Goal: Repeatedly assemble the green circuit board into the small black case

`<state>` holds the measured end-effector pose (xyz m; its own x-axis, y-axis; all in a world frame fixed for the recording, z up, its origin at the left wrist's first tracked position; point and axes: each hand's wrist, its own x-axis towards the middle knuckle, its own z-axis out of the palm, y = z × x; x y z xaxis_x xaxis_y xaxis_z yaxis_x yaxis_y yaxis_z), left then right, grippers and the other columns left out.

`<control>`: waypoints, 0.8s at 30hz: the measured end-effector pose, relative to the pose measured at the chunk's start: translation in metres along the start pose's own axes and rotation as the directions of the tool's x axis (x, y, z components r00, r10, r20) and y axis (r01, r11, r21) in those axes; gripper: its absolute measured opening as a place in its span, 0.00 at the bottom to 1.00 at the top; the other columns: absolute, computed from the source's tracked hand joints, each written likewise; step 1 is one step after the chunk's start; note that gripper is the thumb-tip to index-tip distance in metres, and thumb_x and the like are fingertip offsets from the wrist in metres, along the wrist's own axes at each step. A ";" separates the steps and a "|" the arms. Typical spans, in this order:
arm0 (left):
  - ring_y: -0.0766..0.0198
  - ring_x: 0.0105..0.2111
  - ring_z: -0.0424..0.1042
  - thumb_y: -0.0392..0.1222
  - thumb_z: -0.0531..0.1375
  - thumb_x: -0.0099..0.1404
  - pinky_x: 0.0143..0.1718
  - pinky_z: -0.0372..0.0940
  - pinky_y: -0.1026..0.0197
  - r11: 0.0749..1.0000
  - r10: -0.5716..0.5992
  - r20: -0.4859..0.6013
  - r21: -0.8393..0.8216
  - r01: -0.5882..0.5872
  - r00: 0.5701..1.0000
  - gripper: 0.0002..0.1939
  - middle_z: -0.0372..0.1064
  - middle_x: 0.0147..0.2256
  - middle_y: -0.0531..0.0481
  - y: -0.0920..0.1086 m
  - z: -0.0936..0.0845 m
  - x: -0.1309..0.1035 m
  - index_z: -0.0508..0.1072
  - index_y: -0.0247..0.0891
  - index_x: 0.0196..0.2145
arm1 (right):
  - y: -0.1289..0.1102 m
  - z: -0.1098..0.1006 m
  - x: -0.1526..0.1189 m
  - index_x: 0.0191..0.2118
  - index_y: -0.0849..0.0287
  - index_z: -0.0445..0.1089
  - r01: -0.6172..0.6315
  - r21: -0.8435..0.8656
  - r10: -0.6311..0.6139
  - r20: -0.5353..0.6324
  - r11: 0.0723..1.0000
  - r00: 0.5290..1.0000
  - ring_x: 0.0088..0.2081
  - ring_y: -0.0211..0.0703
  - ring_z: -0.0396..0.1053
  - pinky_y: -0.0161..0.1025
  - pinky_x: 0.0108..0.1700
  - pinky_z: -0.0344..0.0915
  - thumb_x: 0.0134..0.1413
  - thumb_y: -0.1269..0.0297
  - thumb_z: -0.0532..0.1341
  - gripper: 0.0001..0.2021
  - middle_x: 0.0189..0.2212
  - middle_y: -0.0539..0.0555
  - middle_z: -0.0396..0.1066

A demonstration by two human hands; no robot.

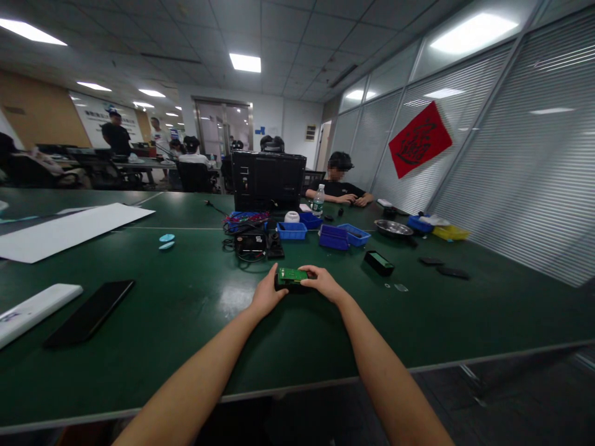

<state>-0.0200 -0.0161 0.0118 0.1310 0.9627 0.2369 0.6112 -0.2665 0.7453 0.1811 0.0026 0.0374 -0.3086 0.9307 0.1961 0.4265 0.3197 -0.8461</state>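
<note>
A green circuit board (pixel 292 274) lies over a small black case (pixel 292 287) in front of me, close above the green table (pixel 297 334). My left hand (pixel 268 292) is closed around the left end of the case, thumb along its near side. My right hand (pixel 321 282) pinches the right end of the board between thumb and fingers. Whether the board sits fully inside the case I cannot tell. To the right stands a second black case (pixel 379 262) with a green board showing in its open top.
Blue bins (pixel 292 231), a tangle of cables (pixel 246 226) and a monitor (pixel 268 181) stand ahead. A metal bowl (pixel 393 228) and flat black pieces (pixel 453 272) lie right. A black panel (pixel 90 313) and a white bar (pixel 37 310) lie left. A person (pixel 341 179) sits across the table.
</note>
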 end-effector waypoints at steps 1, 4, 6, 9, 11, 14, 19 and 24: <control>0.57 0.51 0.61 0.37 0.62 0.48 0.49 0.57 0.60 1.000 -0.002 0.001 0.000 0.002 1.000 0.44 0.61 0.52 0.42 0.000 0.000 0.000 0.46 0.37 0.60 | -0.002 0.000 0.000 0.44 0.60 0.68 -0.006 -0.002 0.006 -0.003 1.000 1.000 0.38 0.41 0.63 0.40 0.43 0.58 0.39 0.62 0.63 0.21 0.35 0.51 0.67; 0.58 0.51 0.61 0.37 0.62 0.49 0.49 0.56 0.61 1.000 -0.004 0.007 0.002 0.004 1.000 0.44 0.61 0.52 0.42 0.001 -0.001 -0.001 0.46 0.36 0.60 | -0.005 -0.001 -0.001 0.44 0.61 0.68 -0.024 -0.013 0.024 -0.010 1.000 1.000 0.38 0.42 0.63 0.40 0.43 0.58 0.39 0.62 0.62 0.21 0.35 0.52 0.68; 0.58 0.51 0.62 0.37 0.62 0.49 0.49 0.56 0.61 1.000 -0.010 0.007 0.003 0.010 1.000 0.44 0.61 0.52 0.42 0.001 -0.001 -0.001 0.45 0.36 0.60 | -0.006 -0.001 -0.001 0.43 0.61 0.69 -0.021 -0.027 0.020 -0.008 0.999 1.000 0.38 0.42 0.63 0.40 0.43 0.58 0.39 0.62 0.62 0.20 0.35 0.52 0.68; 0.58 0.49 0.63 0.38 0.62 0.48 0.48 0.57 0.60 1.000 -0.010 0.003 -0.003 0.010 1.000 0.44 0.63 0.51 0.43 0.001 -0.001 0.000 0.46 0.37 0.60 | -0.008 -0.002 -0.001 0.43 0.61 0.69 0.020 -0.070 -0.020 0.002 0.997 1.000 0.39 0.42 0.63 0.40 0.44 0.58 0.39 0.63 0.63 0.20 0.37 0.53 0.68; 0.57 0.48 0.64 0.38 0.63 0.48 0.47 0.57 0.60 1.000 -0.009 0.005 -0.012 0.009 1.000 0.44 0.63 0.50 0.43 0.002 -0.001 0.000 0.46 0.37 0.60 | -0.010 -0.002 -0.001 0.42 0.61 0.69 0.053 -0.120 -0.053 0.006 0.991 0.999 0.40 0.43 0.63 0.40 0.43 0.58 0.39 0.64 0.63 0.19 0.38 0.54 0.68; 0.57 0.48 0.64 0.37 0.63 0.48 0.47 0.57 0.60 0.999 -0.025 0.014 -0.021 0.025 1.000 0.45 0.64 0.48 0.44 0.003 -0.002 -0.001 0.46 0.38 0.60 | -0.014 0.000 -0.002 0.40 0.59 0.70 0.071 -0.185 -0.069 0.018 0.980 0.997 0.40 0.43 0.64 0.40 0.43 0.59 0.39 0.65 0.64 0.17 0.37 0.53 0.68; 0.57 0.48 0.64 0.38 0.63 0.48 0.47 0.57 0.60 1.000 -0.016 0.008 -0.018 0.016 1.000 0.44 0.64 0.49 0.44 0.001 -0.001 -0.001 0.47 0.39 0.59 | -0.013 0.000 -0.003 0.43 0.58 0.69 0.053 -0.155 -0.046 0.045 0.987 0.998 0.42 0.44 0.64 0.42 0.46 0.58 0.40 0.63 0.64 0.19 0.41 0.54 0.69; 0.58 0.48 0.64 0.37 0.63 0.48 0.48 0.57 0.60 0.999 0.029 -0.005 -0.025 -0.029 1.000 0.45 0.63 0.50 0.43 -0.004 0.003 0.001 0.45 0.38 0.60 | -0.006 0.001 -0.003 0.50 0.60 0.64 0.006 -0.071 -0.002 0.052 0.997 0.999 0.44 0.44 0.64 0.42 0.47 0.57 0.39 0.60 0.64 0.28 0.44 0.56 0.68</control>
<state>-0.0202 -0.0137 0.0069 0.1445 0.9543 0.2616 0.5878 -0.2955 0.7531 0.1788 -0.0019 0.0413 -0.3532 0.9196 0.1722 0.4835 0.3370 -0.8079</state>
